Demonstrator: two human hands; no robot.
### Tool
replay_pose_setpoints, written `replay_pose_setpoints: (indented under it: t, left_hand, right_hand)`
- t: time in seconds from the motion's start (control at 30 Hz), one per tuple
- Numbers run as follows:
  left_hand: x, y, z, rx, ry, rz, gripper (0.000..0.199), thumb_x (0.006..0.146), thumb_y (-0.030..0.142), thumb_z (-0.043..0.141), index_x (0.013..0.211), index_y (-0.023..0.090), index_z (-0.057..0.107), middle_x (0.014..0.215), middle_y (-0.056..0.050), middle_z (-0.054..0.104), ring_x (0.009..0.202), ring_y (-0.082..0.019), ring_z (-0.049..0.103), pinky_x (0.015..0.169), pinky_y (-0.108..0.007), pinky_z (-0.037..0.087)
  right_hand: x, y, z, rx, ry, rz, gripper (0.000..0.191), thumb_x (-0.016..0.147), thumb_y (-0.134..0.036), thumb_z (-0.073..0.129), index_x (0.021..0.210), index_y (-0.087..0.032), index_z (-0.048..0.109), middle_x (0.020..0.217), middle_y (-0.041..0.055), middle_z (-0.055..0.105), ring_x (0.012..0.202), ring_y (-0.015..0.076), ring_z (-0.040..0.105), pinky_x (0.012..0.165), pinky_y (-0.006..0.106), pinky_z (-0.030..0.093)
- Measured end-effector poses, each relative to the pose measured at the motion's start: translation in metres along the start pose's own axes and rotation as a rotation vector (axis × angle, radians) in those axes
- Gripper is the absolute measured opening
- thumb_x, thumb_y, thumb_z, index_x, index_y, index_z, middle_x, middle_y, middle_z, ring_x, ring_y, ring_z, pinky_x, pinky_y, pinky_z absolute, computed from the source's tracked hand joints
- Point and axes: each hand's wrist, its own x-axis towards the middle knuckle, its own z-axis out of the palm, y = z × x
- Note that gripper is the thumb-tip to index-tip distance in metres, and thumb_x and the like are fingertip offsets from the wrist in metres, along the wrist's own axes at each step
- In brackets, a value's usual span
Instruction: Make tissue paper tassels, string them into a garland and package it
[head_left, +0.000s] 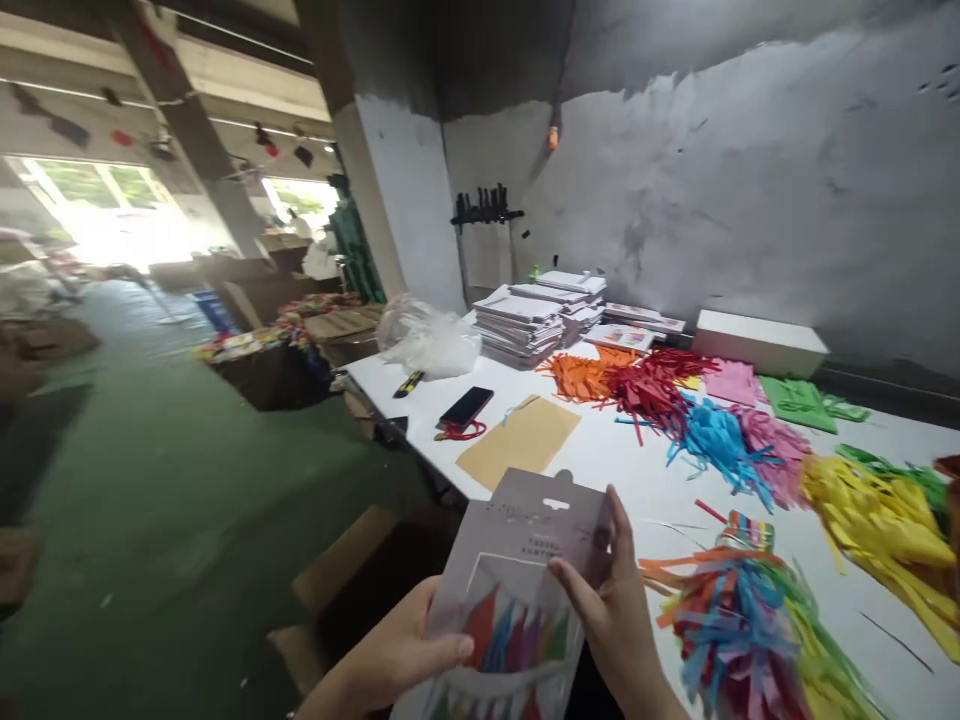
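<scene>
Both of my hands hold a flat printed tassel bunting package (517, 600), tilted up in front of me at the table's near edge. It has a hang hole near its top and pictures of coloured tassels on its face. My left hand (409, 640) grips its left side, thumb lying on the front. On the right side, my right hand (611, 600) pinches the upper part, thumb on the front and fingers around the edge. Just right of it lies a multicoloured bunch of paper tassels (742, 620). Beyond the package, a brown envelope (517, 440) rests on the table.
On the white table (600, 450) lie a phone (466, 408), a cutter knife (409, 383), a clear plastic bag (431, 335), stacked flat packages (521, 320), a white box (757, 342) and piles of coloured tassels (652, 390). An open carton (352, 570) stands on the floor below.
</scene>
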Motion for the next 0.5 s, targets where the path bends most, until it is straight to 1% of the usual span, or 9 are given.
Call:
replay_pose_setpoints:
  t: [0.07, 0.13, 0.2, 0.27, 0.33, 0.37, 0.4, 0.43, 0.5]
  left_hand:
    - [-0.020, -0.001, -0.005, -0.175, -0.053, 0.004, 0.055, 0.068, 0.035, 0.083, 0.117, 0.014, 0.071, 0.103, -0.013, 0.075, 0.097, -0.035, 0.069, 0.090, -0.043, 0.052]
    - [-0.035, -0.002, -0.013, -0.325, 0.003, 0.047, 0.056, 0.069, 0.035, 0.078, 0.120, 0.011, 0.070, 0.105, -0.015, 0.075, 0.099, -0.036, 0.069, 0.091, -0.043, 0.051]
    - [-0.043, -0.001, -0.022, -0.398, 0.072, 0.052, 0.049, 0.071, 0.028, 0.070, 0.115, 0.008, 0.072, 0.103, -0.016, 0.075, 0.099, -0.036, 0.069, 0.090, -0.041, 0.051]
    - [-0.044, 0.000, -0.032, -0.397, 0.100, 0.028, 0.043, 0.070, 0.021, 0.063, 0.109, 0.006, 0.075, 0.100, -0.016, 0.076, 0.098, -0.034, 0.069, 0.087, -0.039, 0.050]
    - [-0.042, 0.001, -0.042, -0.364, 0.117, 0.032, 0.041, 0.067, 0.018, 0.060, 0.102, 0.006, 0.077, 0.097, -0.016, 0.077, 0.094, -0.033, 0.070, 0.082, -0.036, 0.051]
    - [-0.041, 0.001, -0.047, -0.345, 0.134, 0.047, 0.040, 0.066, 0.017, 0.060, 0.100, 0.006, 0.078, 0.096, -0.015, 0.077, 0.092, -0.032, 0.070, 0.078, -0.034, 0.051]
    - [-0.040, 0.002, -0.052, -0.326, 0.154, 0.061, 0.040, 0.065, 0.016, 0.059, 0.099, 0.006, 0.078, 0.095, -0.014, 0.078, 0.090, -0.031, 0.070, 0.076, -0.033, 0.050]
    - [-0.039, 0.002, -0.056, -0.310, 0.175, 0.064, 0.040, 0.064, 0.015, 0.059, 0.098, 0.007, 0.079, 0.094, -0.014, 0.078, 0.087, -0.030, 0.070, 0.073, -0.032, 0.050]
    - [-0.039, 0.002, -0.065, -0.277, 0.221, 0.038, 0.040, 0.062, 0.015, 0.060, 0.097, 0.009, 0.079, 0.088, -0.011, 0.078, 0.079, -0.026, 0.070, 0.069, -0.030, 0.049]
  right_hand:
    - [-0.011, 0.011, 0.032, 0.046, -0.061, -0.002, 0.077, 0.089, -0.038, 0.068, 0.154, -0.026, 0.027, 0.157, 0.0125, 0.038, 0.143, 0.0302, 0.039, 0.112, 0.048, 0.042]
    - [-0.029, 0.023, 0.057, 0.070, -0.142, -0.041, 0.072, 0.090, -0.036, 0.067, 0.152, -0.026, 0.030, 0.154, 0.0134, 0.041, 0.142, 0.0307, 0.040, 0.112, 0.050, 0.041]
    - [-0.044, 0.033, 0.070, 0.036, -0.215, -0.100, 0.069, 0.091, -0.034, 0.066, 0.151, -0.027, 0.033, 0.149, 0.0148, 0.046, 0.137, 0.0319, 0.046, 0.108, 0.051, 0.045]
    - [-0.047, 0.036, 0.074, -0.098, -0.196, -0.198, 0.065, 0.091, -0.035, 0.066, 0.149, -0.027, 0.038, 0.150, 0.0163, 0.042, 0.136, 0.0355, 0.045, 0.104, 0.056, 0.047]
    - [-0.039, 0.032, 0.075, -0.261, -0.091, -0.364, 0.060, 0.090, -0.032, 0.068, 0.146, -0.029, 0.045, 0.157, 0.0159, 0.030, 0.140, 0.0387, 0.039, 0.102, 0.058, 0.046]
    - [-0.031, 0.027, 0.075, -0.332, -0.045, -0.480, 0.057, 0.090, -0.027, 0.068, 0.143, -0.030, 0.048, 0.158, 0.0144, 0.027, 0.140, 0.0388, 0.037, 0.103, 0.058, 0.045]
    - [-0.023, 0.022, 0.076, -0.382, -0.027, -0.605, 0.054, 0.090, -0.021, 0.068, 0.141, -0.031, 0.052, 0.156, 0.0131, 0.031, 0.139, 0.0372, 0.038, 0.104, 0.056, 0.043]
    - [-0.015, 0.015, 0.079, -0.403, -0.044, -0.723, 0.052, 0.091, -0.015, 0.065, 0.139, -0.031, 0.055, 0.150, 0.0122, 0.041, 0.135, 0.0341, 0.044, 0.103, 0.053, 0.043]
    - [0.000, 0.002, 0.090, -0.376, -0.146, -0.870, 0.047, 0.093, -0.006, 0.059, 0.134, -0.028, 0.060, 0.127, 0.0105, 0.061, 0.120, 0.0269, 0.055, 0.098, 0.045, 0.047]
